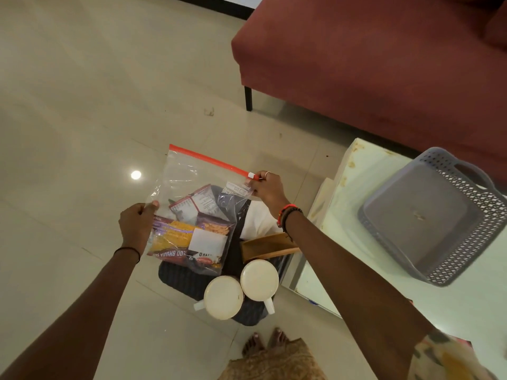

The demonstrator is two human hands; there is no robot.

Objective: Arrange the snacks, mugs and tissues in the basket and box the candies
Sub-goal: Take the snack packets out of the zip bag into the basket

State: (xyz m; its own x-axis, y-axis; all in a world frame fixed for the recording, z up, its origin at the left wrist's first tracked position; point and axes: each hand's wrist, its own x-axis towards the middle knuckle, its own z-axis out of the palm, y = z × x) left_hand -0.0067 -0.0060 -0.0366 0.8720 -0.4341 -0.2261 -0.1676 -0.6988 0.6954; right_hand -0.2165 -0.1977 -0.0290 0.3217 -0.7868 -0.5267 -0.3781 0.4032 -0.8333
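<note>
A clear zip bag (192, 182) with an orange slider strip holds several snack packets (192, 237). My left hand (137, 226) grips the bag's left edge. My right hand (267, 189) pinches the white slider at the strip's right end. I hold the bag above a dark basket (181, 281) on the floor. Two white mugs (241, 289) sit mouth-down in that basket, beside a brown cardboard box (267, 245) and a white bundle (259, 218) behind it. An empty grey perforated basket (433, 229) stands on the white table (343, 204) at right.
A maroon sofa (370, 64) stands at the back right, one black leg on the glossy tiled floor (82, 119). My bare feet (266, 342) show just below the dark basket. The white table's corner lies close to my right forearm.
</note>
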